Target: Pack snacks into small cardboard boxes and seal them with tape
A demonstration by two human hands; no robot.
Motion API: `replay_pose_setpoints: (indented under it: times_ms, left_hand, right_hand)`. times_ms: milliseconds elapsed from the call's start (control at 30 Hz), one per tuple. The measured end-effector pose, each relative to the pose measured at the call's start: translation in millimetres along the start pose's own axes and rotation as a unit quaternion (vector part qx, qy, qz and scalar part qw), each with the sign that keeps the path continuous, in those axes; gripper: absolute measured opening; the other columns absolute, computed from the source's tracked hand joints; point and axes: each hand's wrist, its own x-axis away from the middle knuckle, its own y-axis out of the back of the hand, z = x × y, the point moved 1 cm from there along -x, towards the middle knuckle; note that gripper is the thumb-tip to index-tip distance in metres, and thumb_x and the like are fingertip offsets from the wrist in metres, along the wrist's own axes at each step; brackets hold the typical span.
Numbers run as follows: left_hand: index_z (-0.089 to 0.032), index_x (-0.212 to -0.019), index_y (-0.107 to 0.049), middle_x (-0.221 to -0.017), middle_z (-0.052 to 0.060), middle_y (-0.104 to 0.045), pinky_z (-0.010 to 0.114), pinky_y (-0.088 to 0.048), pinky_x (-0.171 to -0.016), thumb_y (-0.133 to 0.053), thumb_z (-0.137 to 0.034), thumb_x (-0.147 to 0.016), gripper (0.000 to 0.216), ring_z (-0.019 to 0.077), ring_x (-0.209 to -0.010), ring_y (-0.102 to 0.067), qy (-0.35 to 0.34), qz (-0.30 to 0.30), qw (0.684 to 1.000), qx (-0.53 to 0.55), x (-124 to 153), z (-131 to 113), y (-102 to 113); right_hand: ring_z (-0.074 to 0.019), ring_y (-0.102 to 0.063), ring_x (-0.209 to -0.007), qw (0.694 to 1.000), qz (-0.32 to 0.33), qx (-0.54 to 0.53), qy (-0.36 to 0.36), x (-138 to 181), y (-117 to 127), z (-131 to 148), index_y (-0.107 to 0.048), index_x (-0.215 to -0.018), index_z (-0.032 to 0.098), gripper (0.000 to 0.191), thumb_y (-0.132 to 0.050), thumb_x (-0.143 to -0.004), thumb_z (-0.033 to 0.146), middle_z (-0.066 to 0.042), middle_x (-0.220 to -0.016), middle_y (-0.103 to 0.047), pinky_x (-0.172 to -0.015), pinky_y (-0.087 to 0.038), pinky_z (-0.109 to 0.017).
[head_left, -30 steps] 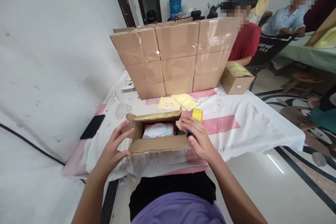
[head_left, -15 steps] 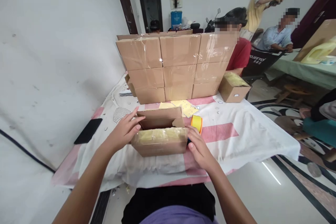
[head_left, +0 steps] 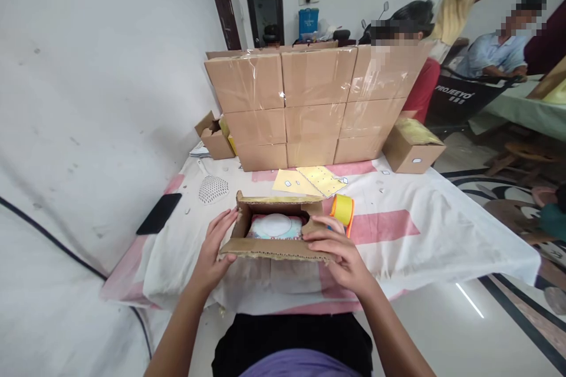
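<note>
A small cardboard box point(head_left: 274, 248) stands open before me near the table's front edge, its long front flap folded toward me. Inside lies a pink and light-blue packet with a white oval lid point(head_left: 276, 225), which resembles a pack of wipes. My left hand point(head_left: 216, 252) holds the box's left end, thumb on the front flap. On the right end, my right hand point(head_left: 339, 252) grips the box with its fingers over the flap and side. Just beyond that hand is a yellow roll of tape point(head_left: 342, 210) with orange edges.
Stacked, taped cardboard boxes point(head_left: 316, 79) form a wall across the table's back. Single boxes stand at its right point(head_left: 414, 152) and left point(head_left: 217, 142). A black phone-like slab point(head_left: 159, 213), a white perforated scoop point(head_left: 213, 189) and yellow paper point(head_left: 316, 179) lie around. Several people are beyond.
The box has tipped so its opening faces me, and the packet inside now shows. The front flap leans toward me. My right fingers have moved up over the right flap.
</note>
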Motion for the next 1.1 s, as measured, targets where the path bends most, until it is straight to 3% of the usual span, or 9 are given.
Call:
replay_pose_setpoints:
  times_ms: [133,233,333,433,633,867,967,1033,1100]
  left_hand:
    - [-0.032,-0.153,-0.045,-0.162,0.013,-0.036,0.06,-0.027,-0.121,-0.043,-0.079,-0.09,0.078,0.0363,-0.15,-0.031,-0.022,0.046,0.999,-0.002,-1.6,3.7,6.9]
    - [-0.032,-0.153,-0.042,-0.164,0.015,-0.032,0.059,-0.03,-0.12,-0.045,-0.076,-0.091,0.077,0.0358,-0.151,-0.031,-0.006,0.042,0.998,0.038,-1.2,5.3,0.8]
    - [-0.03,-0.152,-0.043,-0.163,0.016,-0.033,0.059,-0.029,-0.121,-0.046,-0.076,-0.091,0.077,0.0364,-0.152,-0.031,-0.006,0.027,0.998,0.052,-2.5,6.3,-5.2]
    - [-0.028,-0.152,-0.044,-0.162,0.017,-0.034,0.06,-0.03,-0.12,-0.046,-0.076,-0.091,0.078,0.0371,-0.152,-0.031,-0.005,0.008,0.999,0.048,-3.3,8.1,-7.4]
    - [-0.03,-0.153,-0.043,-0.163,0.017,-0.034,0.058,-0.032,-0.118,-0.047,-0.076,-0.091,0.078,0.0372,-0.149,-0.035,0.007,0.011,0.999,0.04,0.2,10.1,-6.2]
    - [-0.024,-0.141,-0.055,-0.139,0.016,-0.058,0.052,-0.038,-0.114,-0.037,-0.075,-0.095,0.072,0.0332,-0.133,-0.047,0.038,0.024,0.997,0.056,0.6,-0.9,-10.1]
    - [-0.025,-0.142,-0.047,-0.128,0.013,-0.061,0.048,-0.047,-0.105,-0.041,-0.056,-0.102,0.051,0.027,-0.12,-0.057,0.157,-0.078,0.98,0.093,-5.7,-2.9,-21.2]
    - [-0.026,-0.148,-0.038,-0.133,0.013,-0.056,0.044,-0.052,-0.096,-0.051,-0.043,-0.099,0.054,0.0249,-0.115,-0.059,0.22,-0.123,0.964,0.081,-12.7,-3.5,-27.2]
    - [-0.028,-0.153,-0.03,-0.145,0.015,-0.046,0.045,-0.052,-0.096,-0.054,-0.034,-0.094,0.064,0.0266,-0.122,-0.056,0.217,-0.118,0.968,0.05,-22.6,-5.4,-28.4]
  right_hand:
    - [-0.0323,-0.052,-0.134,0.997,0.057,0.04,-0.044,-4.2,4.4,3.1,-0.07,-0.119,0.03,0.029,-0.051,-0.1,0.041,-0.007,-0.125,-0.072,-0.113,-0.035,-0.06]
    - [-0.0375,-0.049,-0.137,0.984,0.106,0.103,-0.099,-23.7,16.1,6.1,-0.069,-0.127,0.029,0.047,-0.052,-0.097,0.06,-0.012,-0.147,-0.057,-0.114,-0.033,-0.064]
    - [-0.035,-0.054,-0.132,0.976,0.149,0.093,-0.126,-47.3,27.5,4.1,-0.056,-0.146,0.032,0.063,-0.037,-0.099,0.07,-0.012,-0.143,-0.06,-0.112,-0.039,-0.062]
    - [-0.0319,-0.057,-0.13,0.977,0.156,0.068,-0.13,-59.3,31.0,-1.0,-0.047,-0.152,0.033,0.069,-0.027,-0.1,0.072,-0.011,-0.145,-0.058,-0.11,-0.044,-0.058]
    - [-0.0353,-0.034,-0.152,0.978,0.142,0.075,-0.135,-53.3,23.6,-2.7,-0.04,-0.157,0.034,0.072,-0.029,-0.098,0.074,-0.009,-0.161,-0.044,-0.12,-0.029,-0.065]
    - [-0.036,-0.033,-0.152,0.98,0.128,0.069,-0.138,-61.1,22.9,-6.1,-0.049,-0.151,0.033,0.06,-0.044,-0.1,0.064,-0.01,-0.167,-0.032,-0.116,-0.039,-0.058]
    - [-0.0341,-0.033,-0.153,0.984,0.064,0.061,-0.156,-54.3,12.0,-15.7,-0.05,-0.148,0.034,0.055,-0.058,-0.097,0.052,-0.009,-0.169,-0.028,-0.118,-0.036,-0.059]
    - [-0.0331,-0.029,-0.154,0.981,-0.041,0.07,-0.179,-45.1,3.2,-25.0,-0.041,-0.152,0.033,0.063,-0.064,-0.094,0.043,-0.01,-0.171,-0.02,-0.118,-0.036,-0.059]
    - [-0.0319,-0.024,-0.156,0.97,-0.117,0.071,-0.203,-36.8,-4.4,-35.2,-0.031,-0.157,0.032,0.073,-0.064,-0.091,0.037,-0.011,-0.17,-0.018,-0.118,-0.035,-0.058]
